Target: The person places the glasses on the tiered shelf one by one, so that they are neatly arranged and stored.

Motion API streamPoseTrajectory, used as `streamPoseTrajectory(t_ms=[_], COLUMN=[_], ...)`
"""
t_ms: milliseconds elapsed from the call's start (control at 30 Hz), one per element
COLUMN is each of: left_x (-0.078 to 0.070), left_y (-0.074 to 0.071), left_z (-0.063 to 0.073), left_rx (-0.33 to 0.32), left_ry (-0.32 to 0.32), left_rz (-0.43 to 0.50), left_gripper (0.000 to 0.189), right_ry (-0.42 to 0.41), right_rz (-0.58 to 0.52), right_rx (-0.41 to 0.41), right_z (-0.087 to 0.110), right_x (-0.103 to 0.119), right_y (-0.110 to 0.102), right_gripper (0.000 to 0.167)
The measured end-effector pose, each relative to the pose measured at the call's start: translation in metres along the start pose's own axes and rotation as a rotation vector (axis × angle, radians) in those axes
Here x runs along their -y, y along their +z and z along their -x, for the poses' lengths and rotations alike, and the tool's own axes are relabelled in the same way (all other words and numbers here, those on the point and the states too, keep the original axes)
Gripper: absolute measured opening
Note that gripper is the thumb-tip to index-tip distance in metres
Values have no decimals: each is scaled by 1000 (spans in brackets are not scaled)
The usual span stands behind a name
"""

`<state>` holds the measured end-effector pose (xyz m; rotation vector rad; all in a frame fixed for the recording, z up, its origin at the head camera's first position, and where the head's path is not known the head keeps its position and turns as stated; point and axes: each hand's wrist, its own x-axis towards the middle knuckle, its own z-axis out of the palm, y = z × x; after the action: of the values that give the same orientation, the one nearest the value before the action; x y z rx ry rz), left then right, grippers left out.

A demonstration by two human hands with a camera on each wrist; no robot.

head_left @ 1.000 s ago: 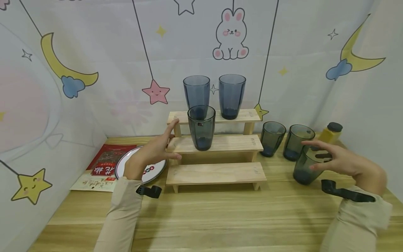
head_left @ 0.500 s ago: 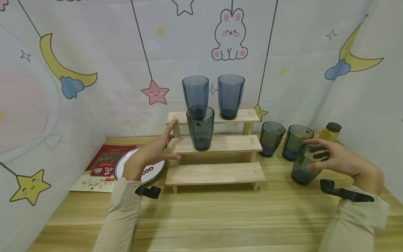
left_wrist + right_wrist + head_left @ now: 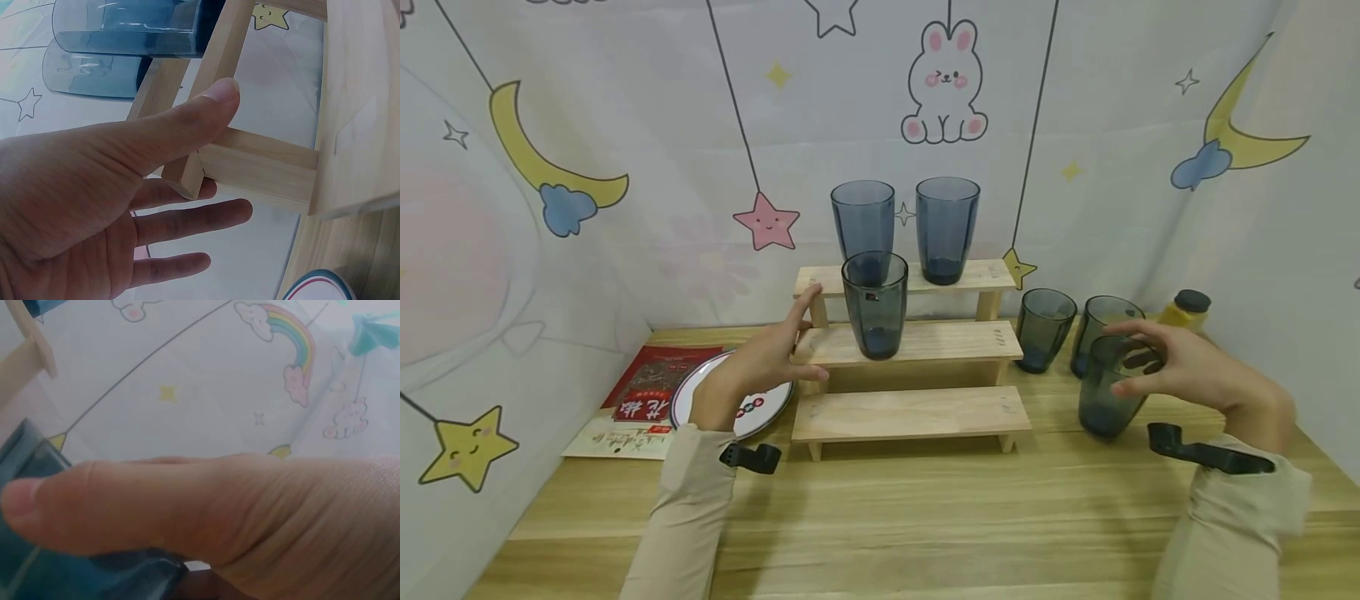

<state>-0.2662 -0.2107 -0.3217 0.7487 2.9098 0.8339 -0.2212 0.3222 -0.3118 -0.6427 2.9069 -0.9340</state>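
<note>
My right hand grips a dark tinted drinking glass at the right, thumb on the near side and fingers round behind. This glass leans slightly, low over the tabletop. At the left end of a three-step wooden rack is my left hand. Its thumb lies across a board, while the other fingers extend fairly straight behind the board's end in the left wrist view. One greenish glass stands on the middle step. Two bluish glasses, a left one and a right one, stand on the top step.
Behind the held glass stand two more tinted glasses, one nearer the rack and one partly hidden. A yellow bottle with a black cap is farther right. Left of the rack lie a plate and a red packet.
My right hand has moved a little to the left with the glass, which stands slightly more upright. My left hand has stayed at the rack's end.
</note>
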Motion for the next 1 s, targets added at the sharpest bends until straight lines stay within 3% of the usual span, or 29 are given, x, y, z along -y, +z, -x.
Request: streamPoseTrajectory(t_ms=[200, 400, 633, 1000], left_x=[1, 1, 1, 1], left_y=[1, 2, 2, 1], left_z=[0, 0, 0, 0], left_rx=[-3, 0, 4, 6], left_ry=[4, 6, 3, 7], left_rz=[-1, -1, 6, 19], left_gripper=[117, 117, 118, 117], right_ry=[-15, -91, -35, -114], right_rz=[5, -22, -3, -53], right_rx=[-37, -154, -277, -422], right_z=[-5, -13, -21, -33], right_x=[15, 29, 50, 75], right_y=[-1, 2, 7, 16], right_gripper=[66, 60, 57, 48])
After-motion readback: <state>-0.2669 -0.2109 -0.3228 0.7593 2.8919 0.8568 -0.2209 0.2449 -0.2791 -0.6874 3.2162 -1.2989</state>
